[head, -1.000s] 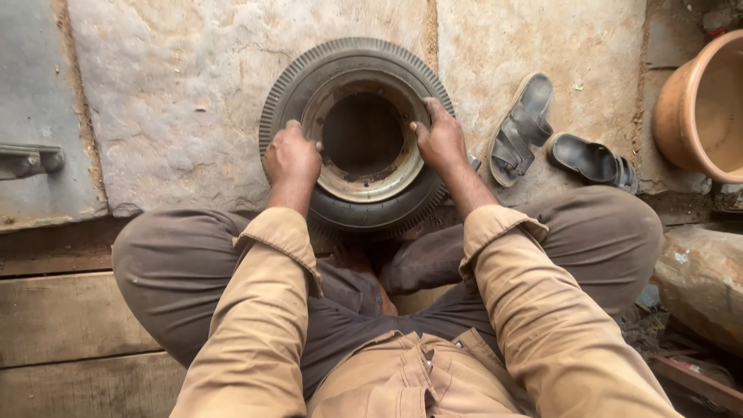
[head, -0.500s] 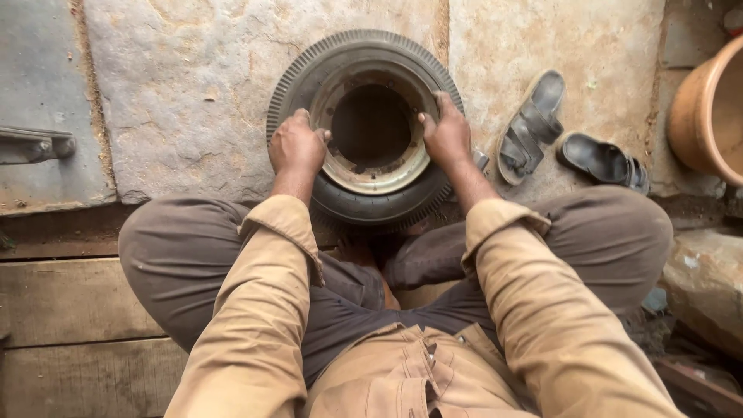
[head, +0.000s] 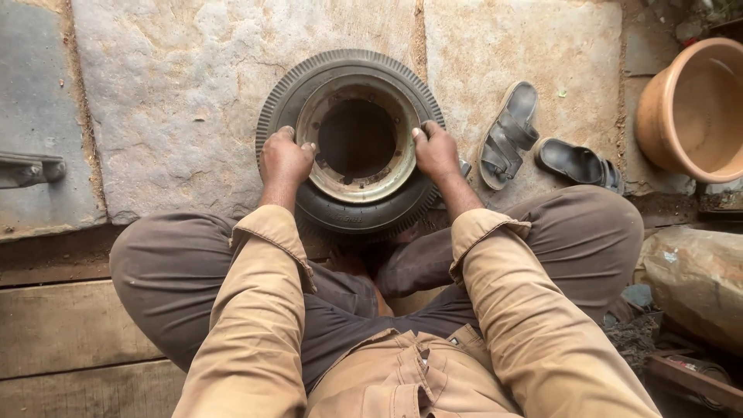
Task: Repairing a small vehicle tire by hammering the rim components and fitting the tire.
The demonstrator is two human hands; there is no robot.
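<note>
**Both hands on wheel rim, tyre flat on stone**

Small tyre (head: 350, 209) lies flat on the stone slab floor (head: 178, 101), right in front of the seated person's crossed legs. Rusty metal rim (head: 357, 182) sits inside it, centre hole open. Left hand (head: 285, 159) grips the rim's left edge, fingers curled over the lip. Right hand (head: 436, 151) does the same on the right edge, thumb on the lip. Pair of grey sandals (head: 542, 147) just right of tyre. Terracotta-coloured tub (head: 689, 108) further right. Metal hatch with handle (head: 31, 166) far left.
</note>
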